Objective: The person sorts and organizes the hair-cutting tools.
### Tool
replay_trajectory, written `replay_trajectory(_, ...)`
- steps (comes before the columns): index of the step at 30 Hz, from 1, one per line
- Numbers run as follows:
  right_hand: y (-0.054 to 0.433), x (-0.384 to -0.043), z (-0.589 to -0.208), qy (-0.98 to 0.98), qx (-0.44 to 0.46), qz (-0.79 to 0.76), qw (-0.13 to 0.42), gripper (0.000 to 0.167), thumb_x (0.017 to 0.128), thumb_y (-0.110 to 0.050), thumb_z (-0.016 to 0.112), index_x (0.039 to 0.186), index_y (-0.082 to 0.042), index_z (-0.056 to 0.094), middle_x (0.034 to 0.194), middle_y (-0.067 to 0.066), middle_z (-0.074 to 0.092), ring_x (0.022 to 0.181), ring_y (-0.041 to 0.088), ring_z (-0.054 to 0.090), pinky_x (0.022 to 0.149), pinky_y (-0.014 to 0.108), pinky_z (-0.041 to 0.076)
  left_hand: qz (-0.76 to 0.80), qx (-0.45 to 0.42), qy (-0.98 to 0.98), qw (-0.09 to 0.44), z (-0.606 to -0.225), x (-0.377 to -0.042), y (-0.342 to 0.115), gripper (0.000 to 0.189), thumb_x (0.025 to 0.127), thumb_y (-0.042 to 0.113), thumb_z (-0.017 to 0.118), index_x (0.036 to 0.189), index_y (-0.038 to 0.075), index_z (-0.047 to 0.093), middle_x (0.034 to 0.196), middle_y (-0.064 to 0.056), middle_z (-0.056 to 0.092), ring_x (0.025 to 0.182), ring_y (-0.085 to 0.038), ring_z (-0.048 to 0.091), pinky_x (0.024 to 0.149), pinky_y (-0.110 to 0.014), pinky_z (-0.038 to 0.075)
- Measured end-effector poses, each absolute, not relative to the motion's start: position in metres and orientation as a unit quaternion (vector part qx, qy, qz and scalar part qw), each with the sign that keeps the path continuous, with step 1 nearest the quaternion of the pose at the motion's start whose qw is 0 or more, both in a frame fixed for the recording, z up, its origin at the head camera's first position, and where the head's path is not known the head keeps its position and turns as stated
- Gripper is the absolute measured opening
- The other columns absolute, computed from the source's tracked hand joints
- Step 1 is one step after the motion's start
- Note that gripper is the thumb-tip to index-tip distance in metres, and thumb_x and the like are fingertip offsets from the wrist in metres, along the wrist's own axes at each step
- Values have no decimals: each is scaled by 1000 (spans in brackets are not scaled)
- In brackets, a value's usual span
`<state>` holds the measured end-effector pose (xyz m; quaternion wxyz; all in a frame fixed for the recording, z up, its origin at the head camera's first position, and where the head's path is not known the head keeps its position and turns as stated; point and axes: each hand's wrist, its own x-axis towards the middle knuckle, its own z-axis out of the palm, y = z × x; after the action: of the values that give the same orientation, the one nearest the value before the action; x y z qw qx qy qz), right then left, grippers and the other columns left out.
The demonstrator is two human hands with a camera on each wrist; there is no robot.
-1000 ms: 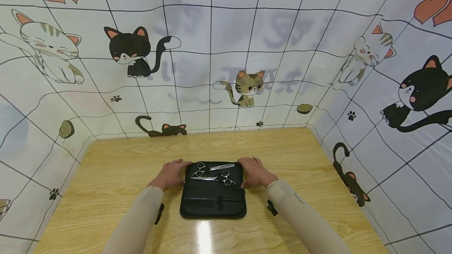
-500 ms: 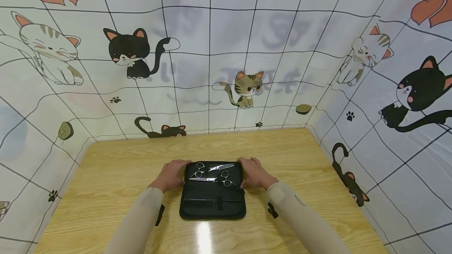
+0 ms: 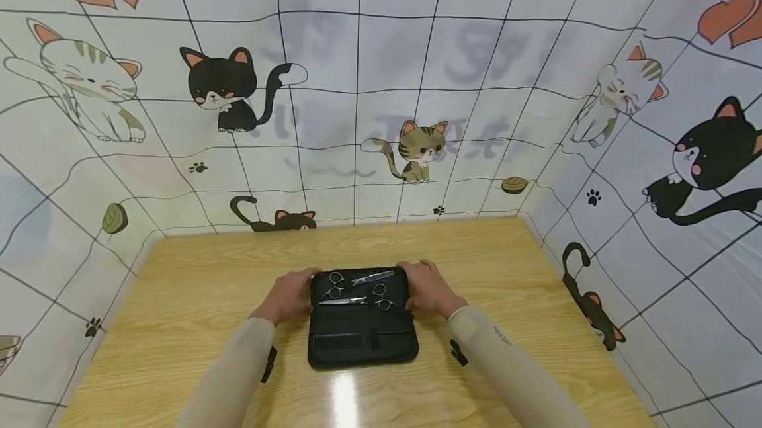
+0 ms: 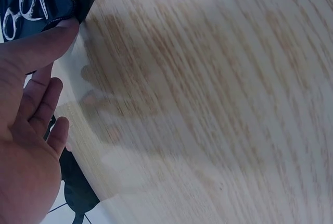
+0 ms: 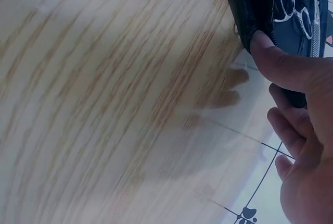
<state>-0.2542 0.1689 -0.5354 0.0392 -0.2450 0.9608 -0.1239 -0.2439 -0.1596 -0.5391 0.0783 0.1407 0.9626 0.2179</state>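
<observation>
A black zippered scissors case [image 3: 357, 322] lies unfolded on the table, its far half raised a little. Inside that half are two pairs of silver shears: thinning scissors [image 3: 373, 277] with their blades to the right, and plain scissors [image 3: 343, 301] with blades to the left. My left hand [image 3: 290, 297] grips the far half's left edge, its thumb [image 4: 52, 39] on the zipper edge. At the opposite edge my right hand [image 3: 430, 290] holds the case likewise, thumb [image 5: 273, 60] on top and fingers lower down.
The case rests on a light wood table [image 3: 196, 296]. A cloth wall [image 3: 333, 170] printed with cats and grid lines stands behind the table and along both sides. Black straps [image 3: 458, 352] hang below both sleeves.
The far half of the case has tilted up slightly, and the case's near edge has shifted a little to the right. Both hands keep their hold at its sides.
</observation>
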Motion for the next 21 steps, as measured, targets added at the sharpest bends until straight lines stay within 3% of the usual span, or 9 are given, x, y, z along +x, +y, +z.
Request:
replay_trajectory(10,165,-259,-538,965,-228,-131,16,85,68,-14,89,139,-9,42,121,11,68,116,25,62,118,45,25,203,155,966,23,-540,-242,-161,67,74,5,83,131,16,51,104,-9,71,97,-26,67,96,-48,49)
replay_trajectory(15,167,-259,-538,966,-226,-125,11,83,69,-18,89,138,-8,44,121,10,68,115,24,63,119,44,25,186,159,970,5,-541,-239,-162,65,75,9,83,132,14,53,104,-7,71,96,-25,66,98,-47,48)
replay_trajectory(21,173,-258,-539,962,-249,-111,-22,65,75,-21,85,130,-10,53,99,2,72,97,19,67,116,43,31,185,172,967,-38,-543,-236,-166,58,74,10,83,126,10,59,104,-7,73,94,-25,68,95,-47,50)
